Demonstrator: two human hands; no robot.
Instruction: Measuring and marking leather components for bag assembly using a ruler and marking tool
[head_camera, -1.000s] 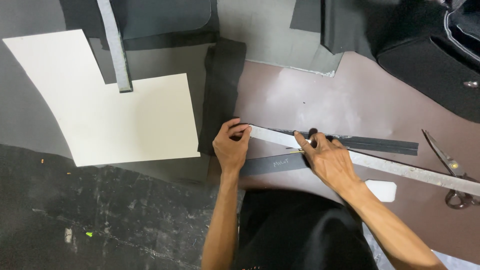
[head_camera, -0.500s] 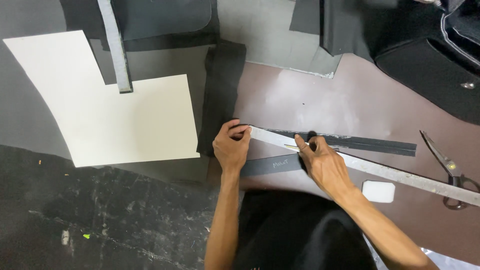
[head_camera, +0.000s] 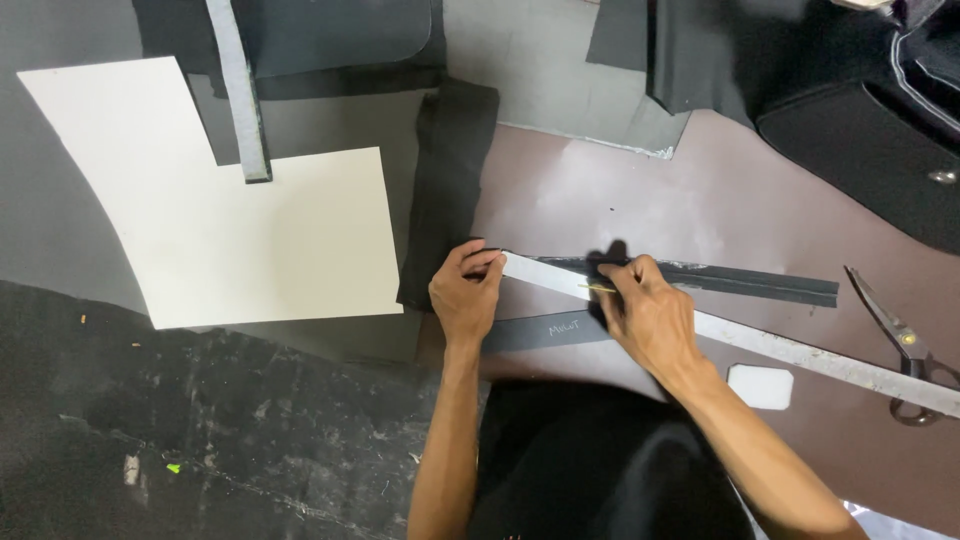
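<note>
Brown worktable (head_camera: 600, 200), white pattern card (head_camera: 230, 240), metal ruler (head_camera: 780, 345), scissors (head_camera: 900, 340)

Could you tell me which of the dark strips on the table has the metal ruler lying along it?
The long thin dark strip right of the hands, along the ruler; the grey strip lies far off on the white pattern.
</note>
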